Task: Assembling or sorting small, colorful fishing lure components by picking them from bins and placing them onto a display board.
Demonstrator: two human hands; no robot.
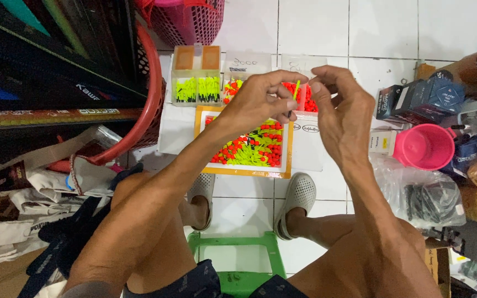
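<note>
Overhead, the left hand (260, 99) and right hand (340, 107) are both pinching a thin yellow-green float stick (296, 91), seemingly light and brittle, at its ends, above a tray (289, 160) of floats.

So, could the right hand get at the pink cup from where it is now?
Probably yes: the right hand is raised, the pink cup stands open-topped just to its right with nothing between, but its fingers pinch a thin yellow-green float.

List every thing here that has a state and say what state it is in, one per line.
Left hand: raised, fingers pinching a thin yellow-green stick.
Right hand: raised, fingers closed at the stick's top.
Orange-rimmed tray: open, filled with red and yellow-green pieces.
Clear compartment box: lid open, yellow-green pieces inside.
Pink cup: upright, looks empty.
Green stool: upright under the person.
</note>
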